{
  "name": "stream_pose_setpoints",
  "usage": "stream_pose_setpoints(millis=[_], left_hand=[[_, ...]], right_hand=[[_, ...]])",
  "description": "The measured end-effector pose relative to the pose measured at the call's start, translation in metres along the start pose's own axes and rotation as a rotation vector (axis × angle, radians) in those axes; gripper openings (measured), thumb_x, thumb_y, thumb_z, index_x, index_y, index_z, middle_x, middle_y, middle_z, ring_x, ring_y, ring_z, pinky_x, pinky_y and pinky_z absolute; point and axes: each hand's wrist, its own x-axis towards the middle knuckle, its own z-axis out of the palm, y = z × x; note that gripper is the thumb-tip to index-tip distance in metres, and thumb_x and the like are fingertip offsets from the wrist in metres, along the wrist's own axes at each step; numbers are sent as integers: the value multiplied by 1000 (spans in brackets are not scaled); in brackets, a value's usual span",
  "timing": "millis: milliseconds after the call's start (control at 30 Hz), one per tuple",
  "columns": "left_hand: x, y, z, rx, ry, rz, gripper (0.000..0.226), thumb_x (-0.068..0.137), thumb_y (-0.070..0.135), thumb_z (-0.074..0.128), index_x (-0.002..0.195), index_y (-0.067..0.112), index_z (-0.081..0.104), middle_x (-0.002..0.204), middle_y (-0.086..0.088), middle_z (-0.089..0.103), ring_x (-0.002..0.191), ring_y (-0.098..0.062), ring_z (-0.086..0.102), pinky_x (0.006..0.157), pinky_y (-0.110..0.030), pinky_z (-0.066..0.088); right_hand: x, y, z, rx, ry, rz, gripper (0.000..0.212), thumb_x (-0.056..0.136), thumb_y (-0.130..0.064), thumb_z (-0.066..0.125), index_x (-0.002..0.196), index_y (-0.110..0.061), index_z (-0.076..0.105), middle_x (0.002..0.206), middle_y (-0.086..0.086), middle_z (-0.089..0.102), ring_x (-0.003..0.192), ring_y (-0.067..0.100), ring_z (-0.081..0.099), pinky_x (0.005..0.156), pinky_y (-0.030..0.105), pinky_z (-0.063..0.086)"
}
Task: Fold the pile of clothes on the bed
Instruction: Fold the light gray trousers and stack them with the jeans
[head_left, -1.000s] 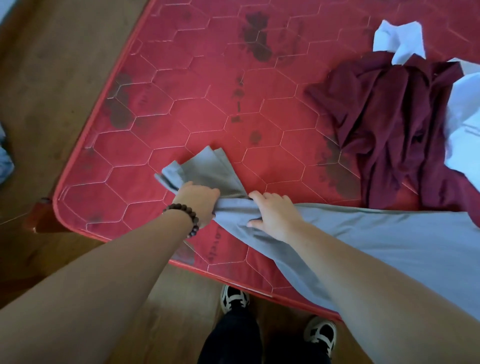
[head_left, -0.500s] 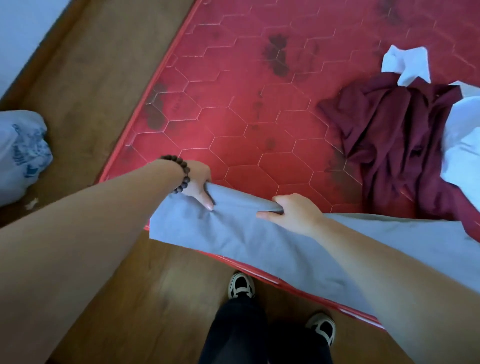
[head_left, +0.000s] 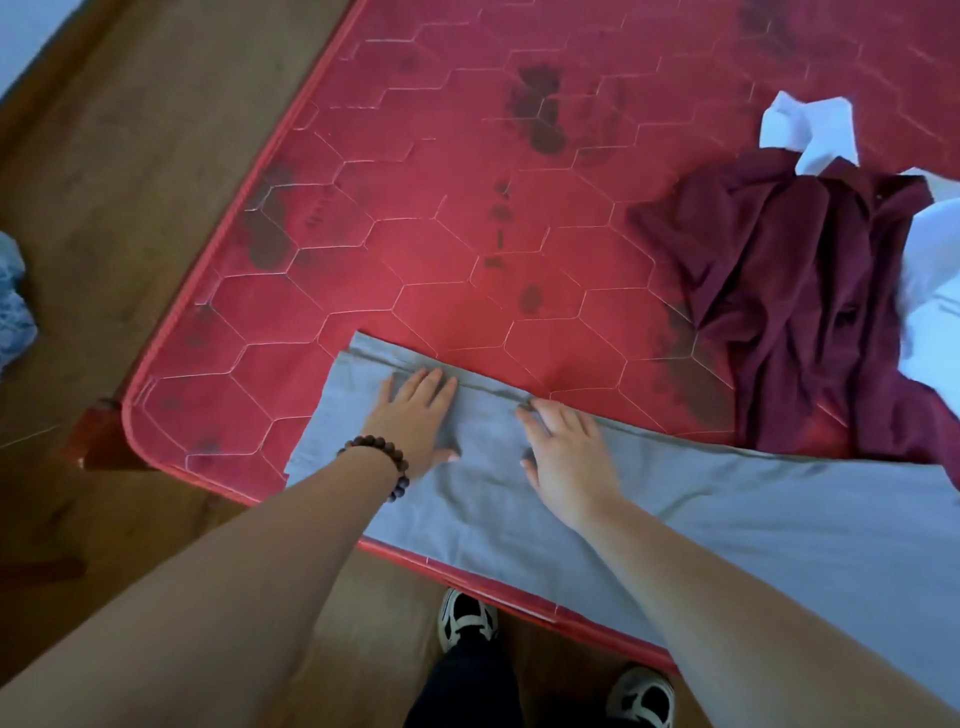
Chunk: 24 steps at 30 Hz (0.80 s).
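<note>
A grey garment (head_left: 727, 514) lies spread flat along the near edge of the red mattress (head_left: 467, 218), its left end squared off near the corner. My left hand (head_left: 415, 415), with a bead bracelet on the wrist, lies palm down on the grey cloth with straight fingers. My right hand (head_left: 566, 457) also presses flat on it, just to the right. A crumpled maroon garment (head_left: 789, 306) sits at the right of the mattress, with white cloth (head_left: 810, 130) behind and beside it.
The mattress's near-left corner rests on a wooden frame (head_left: 98, 436) above the wood floor (head_left: 130, 130). A pale blue bundle (head_left: 13, 301) lies on the floor at the left edge. My shoes (head_left: 467, 618) stand close to the mattress edge.
Both hands have let go of the grey cloth's gathered end and now lie flat on it. The left end, bunched before, is spread out and smooth on the mattress.
</note>
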Motion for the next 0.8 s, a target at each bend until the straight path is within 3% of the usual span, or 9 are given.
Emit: stream_pose_setpoints(millis=[67,133,233,333,400,500,667,733,800], left_hand=[[2,-5,-5,36,113,-42,80,84,62,53,143,14,27,146,-5,34,138,-23,27,117,-47,10],[2,-12,-10,64,139,-94,71,81,64,54,131,15,41,133,-3,45,130,-24,36,114,-45,16],[-3,-29,-6,70,171,-127,79,76,67,58,134,17,39,136,-4,39,131,-24,32,114,-46,18],[-5,-43,-1,58,147,-90,89,74,66,62,142,18,29,145,1,33,137,-22,27,115,-47,12],[-5,-43,-3,47,129,-79,86,73,64,64,138,18,33,141,1,37,133,-22,32,113,-46,16],[-2,-35,-8,76,116,-98,70,73,60,66,124,18,44,128,-1,45,121,-23,39,104,-40,28],[-6,-24,-11,130,-15,78,22,90,40,52,100,22,60,112,0,54,112,-22,49,92,-35,36],[-19,-14,-7,-32,-11,179,8,89,25,49,83,21,51,96,3,56,97,-22,57,80,-32,42],[-33,-2,-8,-193,51,255,15,88,20,51,78,21,40,84,6,47,83,-21,55,71,-31,43]], right_hand=[[6,-8,5,-21,50,-3,65,60,-22,82,120,-10,62,115,6,60,105,28,59,87,41,49],[13,-16,7,-17,41,34,68,59,-24,83,121,-13,61,109,6,61,99,29,59,79,41,50],[22,-29,0,-89,-25,81,63,65,-22,80,125,-16,58,103,7,60,95,30,57,77,40,45],[26,-36,-8,-107,-148,48,49,90,-19,53,137,-15,41,118,6,58,114,28,49,92,41,35],[24,-36,-13,-56,-221,57,43,95,-17,44,137,-14,39,122,6,58,118,27,47,96,39,33],[16,-32,-14,-49,-224,69,40,91,-15,50,131,-20,46,127,6,48,119,26,41,96,37,33],[4,-25,-10,38,-118,10,61,87,-17,59,142,-27,34,148,4,28,137,25,26,112,43,24],[-3,-27,-10,75,-165,-54,79,88,-24,62,150,-29,15,158,0,12,146,23,10,119,50,7],[-10,-27,-13,93,-208,-100,85,88,-33,64,152,-30,8,159,-1,12,147,20,8,118,53,-1]])
